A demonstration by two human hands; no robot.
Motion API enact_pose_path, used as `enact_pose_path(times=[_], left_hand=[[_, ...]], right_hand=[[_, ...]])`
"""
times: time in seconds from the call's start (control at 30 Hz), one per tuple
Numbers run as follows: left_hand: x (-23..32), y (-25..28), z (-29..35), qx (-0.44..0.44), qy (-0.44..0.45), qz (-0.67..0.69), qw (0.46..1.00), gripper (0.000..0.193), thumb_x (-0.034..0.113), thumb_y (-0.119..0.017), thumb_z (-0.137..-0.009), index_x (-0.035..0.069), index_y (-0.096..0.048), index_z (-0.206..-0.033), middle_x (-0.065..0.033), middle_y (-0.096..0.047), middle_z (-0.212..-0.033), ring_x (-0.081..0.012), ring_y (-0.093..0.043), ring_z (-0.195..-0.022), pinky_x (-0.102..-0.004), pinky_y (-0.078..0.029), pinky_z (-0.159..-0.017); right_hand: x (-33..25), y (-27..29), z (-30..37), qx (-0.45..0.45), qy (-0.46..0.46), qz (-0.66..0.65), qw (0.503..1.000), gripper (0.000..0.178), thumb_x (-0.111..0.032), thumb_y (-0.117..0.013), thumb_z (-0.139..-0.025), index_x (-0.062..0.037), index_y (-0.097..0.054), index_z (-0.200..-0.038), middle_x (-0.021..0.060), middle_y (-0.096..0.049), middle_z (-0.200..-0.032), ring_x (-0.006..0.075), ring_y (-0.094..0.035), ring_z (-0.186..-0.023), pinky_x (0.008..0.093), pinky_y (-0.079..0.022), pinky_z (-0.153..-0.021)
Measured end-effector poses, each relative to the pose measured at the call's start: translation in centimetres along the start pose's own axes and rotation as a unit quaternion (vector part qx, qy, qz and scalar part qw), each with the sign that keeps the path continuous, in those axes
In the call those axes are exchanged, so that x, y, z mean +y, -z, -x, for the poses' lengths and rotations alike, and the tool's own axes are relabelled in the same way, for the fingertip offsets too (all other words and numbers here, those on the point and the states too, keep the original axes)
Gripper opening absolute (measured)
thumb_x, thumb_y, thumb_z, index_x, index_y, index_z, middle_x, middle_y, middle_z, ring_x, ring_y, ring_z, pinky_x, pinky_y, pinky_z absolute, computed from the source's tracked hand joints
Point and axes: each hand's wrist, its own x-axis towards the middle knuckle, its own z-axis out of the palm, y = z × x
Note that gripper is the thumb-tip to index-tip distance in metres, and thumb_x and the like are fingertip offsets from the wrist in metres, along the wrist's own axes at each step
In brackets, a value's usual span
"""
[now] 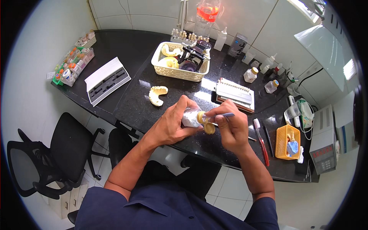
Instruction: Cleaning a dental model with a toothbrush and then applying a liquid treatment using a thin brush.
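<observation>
My left hand [171, 122] is wrapped round a small clear bottle [189, 119] with a pale content, tilted with its yellow neck toward the right. Its yellow flip lid [209, 128] hangs open below the mouth. In my right hand [234, 128] I pinch a thin tool with a blue-grey handle [229, 114]; its working end is at the bottle's mouth, and whether it reaches inside I cannot tell. Beyond my left hand a cream dental cast [157, 96] lies on the black counter [132, 92].
A cream basket [176, 73] holds casts and a dark articulator. Right of it lies a white slatted case [234, 95]. Small jars [251, 74], a red toothbrush [263, 147] and a yellow basket [281, 147] stand or lie rightward. An open white case [107, 82] lies left, near a black chair [73, 142].
</observation>
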Motion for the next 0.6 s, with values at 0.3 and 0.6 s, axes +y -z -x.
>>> enact_pose_path(times=[0.3, 0.6], left_hand=[[0.6, 0.3, 0.2, -0.002, 0.021, 0.018, 1.0, 0.058, 0.013, -0.091, -0.087, 0.003, -0.063, -0.136, -0.0136, -0.072, -0.123, -0.0233, -0.074, -0.112, -0.0375, -0.058, -0.096], [1.1, 0.3, 0.1, -0.004, 0.037, 0.034, 0.999, 0.053, 0.011, -0.087, -0.091, 0.003, -0.064, -0.137, -0.0102, -0.076, -0.115, -0.0157, -0.075, -0.104, -0.0325, -0.06, -0.089]], right_hand=[[-0.4, 0.0, 0.7, 0.05, -0.05, -0.081, 0.994, 0.009, -0.005, -0.068, -0.103, -0.0008, -0.075, -0.101, 0.0101, -0.071, -0.085, 0.0236, -0.058, -0.073, 0.0367, -0.046, -0.072], [-0.5, 0.9, 0.1, 0.03, 0.038, 0.002, 0.999, 0.01, -0.003, -0.068, -0.101, 0.0013, -0.077, -0.103, 0.0095, -0.07, -0.079, 0.0202, -0.06, -0.07, 0.0355, -0.046, -0.069]])
